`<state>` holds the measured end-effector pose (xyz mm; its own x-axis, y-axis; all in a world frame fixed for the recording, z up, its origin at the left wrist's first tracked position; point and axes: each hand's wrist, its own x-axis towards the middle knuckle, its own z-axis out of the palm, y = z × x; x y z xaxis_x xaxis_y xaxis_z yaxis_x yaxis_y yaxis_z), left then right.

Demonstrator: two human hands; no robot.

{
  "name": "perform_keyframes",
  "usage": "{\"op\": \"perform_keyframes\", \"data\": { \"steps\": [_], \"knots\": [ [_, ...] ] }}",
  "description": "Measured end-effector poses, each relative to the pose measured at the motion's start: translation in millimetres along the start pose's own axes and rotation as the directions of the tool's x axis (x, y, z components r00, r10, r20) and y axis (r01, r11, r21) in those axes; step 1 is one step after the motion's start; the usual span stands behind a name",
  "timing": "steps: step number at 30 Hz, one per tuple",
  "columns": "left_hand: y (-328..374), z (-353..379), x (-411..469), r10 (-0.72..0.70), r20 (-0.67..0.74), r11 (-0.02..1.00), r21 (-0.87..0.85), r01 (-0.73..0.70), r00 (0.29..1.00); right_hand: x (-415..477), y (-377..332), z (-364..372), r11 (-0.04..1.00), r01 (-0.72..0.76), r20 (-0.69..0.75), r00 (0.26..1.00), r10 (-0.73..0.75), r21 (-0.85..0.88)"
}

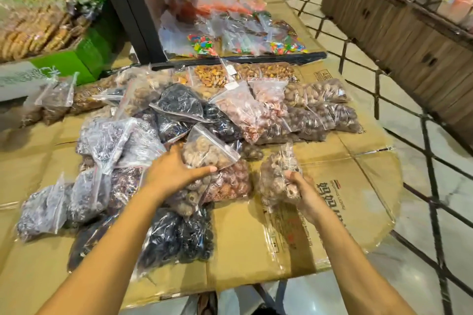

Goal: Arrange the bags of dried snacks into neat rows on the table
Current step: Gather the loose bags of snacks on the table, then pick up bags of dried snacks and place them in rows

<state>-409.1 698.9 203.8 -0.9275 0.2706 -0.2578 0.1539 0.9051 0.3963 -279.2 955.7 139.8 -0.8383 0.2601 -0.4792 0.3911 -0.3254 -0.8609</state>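
Observation:
Several clear zip bags of dried snacks lie heaped on a table covered with flattened cardboard [256, 258]. My left hand [176, 170] grips a tilted bag of pale brown dried pieces [207, 149] at the middle of the heap, thumb stretched along its lower edge. My right hand [303, 190] holds another bag of pale brown pieces [275, 179] upright, just right of the heap. Dark fruit bags [176, 233] lie at the front left, and pinkish and brown nut bags [325, 115] lie in rows at the back right.
A black shelf post [128, 7] rises behind the heap, with candy bags [230, 33] on cardboard beyond it. A green carton [76, 61] and stacked biscuits [38, 30] stand at the left. A wooden display counter [399, 33] stands at the right across a tiled floor [422, 212].

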Motion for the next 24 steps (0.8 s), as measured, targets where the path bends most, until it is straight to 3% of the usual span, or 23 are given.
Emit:
{"op": "perform_keyframes", "data": {
  "steps": [3,6,12,16,19,24],
  "knots": [
    [5.9,2.7,-7.7,-0.053,0.000,0.998,-0.033,0.053,0.999,-0.7,-1.5,-2.4,0.999,-0.008,0.099,0.995,0.004,0.037],
    [10.6,8.5,-18.3,-0.092,-0.057,0.991,-0.102,0.085,0.994,1.3,-7.4,-1.9,1.000,-0.017,0.093,0.995,0.019,-0.027],
    [11.8,17.0,-39.7,-0.188,-0.193,0.967,-0.206,0.148,0.963,-2.5,-12.5,-26.7,0.999,-0.037,-0.036,0.999,0.037,0.009],
    [10.8,26.4,-54.6,-0.221,-0.205,0.932,-0.332,0.145,0.953,14.6,14.3,-57.6,0.998,-0.014,-0.118,0.993,0.007,-0.060],
    [1.5,28.5,-54.7,-0.210,-0.174,0.884,-0.453,0.111,0.962,3.1,20.9,-53.1,0.996,0.038,-0.192,0.981,-0.021,0.084],
    [-11.0,27.8,-53.2,-0.194,-0.170,0.840,-0.537,0.074,0.966,-48.2,13.8,-13.1,0.930,0.049,-0.123,0.992,-0.004,0.364]
  ]
}}
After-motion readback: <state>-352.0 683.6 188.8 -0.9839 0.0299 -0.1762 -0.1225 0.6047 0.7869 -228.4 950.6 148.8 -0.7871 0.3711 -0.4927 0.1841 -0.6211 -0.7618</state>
